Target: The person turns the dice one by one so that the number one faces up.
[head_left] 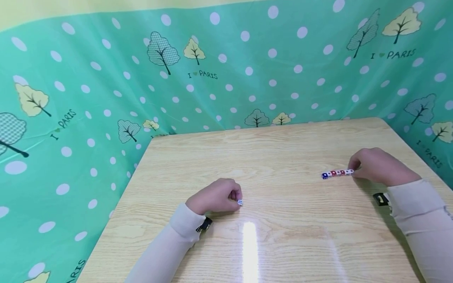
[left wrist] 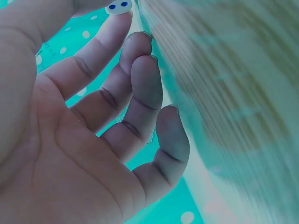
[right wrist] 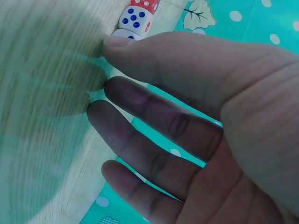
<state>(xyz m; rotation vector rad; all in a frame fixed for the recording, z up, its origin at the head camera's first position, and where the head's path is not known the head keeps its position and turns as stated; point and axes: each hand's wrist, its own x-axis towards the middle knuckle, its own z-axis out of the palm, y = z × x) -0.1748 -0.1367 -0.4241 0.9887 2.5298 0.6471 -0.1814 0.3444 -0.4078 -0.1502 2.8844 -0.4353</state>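
Between the thumb and index finger of my left hand (head_left: 219, 195) is a white die (head_left: 240, 202), pinched just over the table. Its blue dots show at the top of the left wrist view, where the other fingers are loosely bent. Farther right, a straight row of dice (head_left: 333, 173) lies on the table, with a blue one at its left end and red and white ones after it. My right hand (head_left: 380, 167) pinches the white die (right wrist: 125, 33) at the row's right end. The right thumb partly covers that die, and the index finger is hidden behind the thumb.
The light wooden table (head_left: 283, 149) reaches back to a green dotted curtain (head_left: 233, 78) with tree prints, which also hangs at both sides. A bright light reflection (head_left: 250, 251) lies on the tabletop near the front. Black bands (head_left: 204, 224) sit at the wrists.
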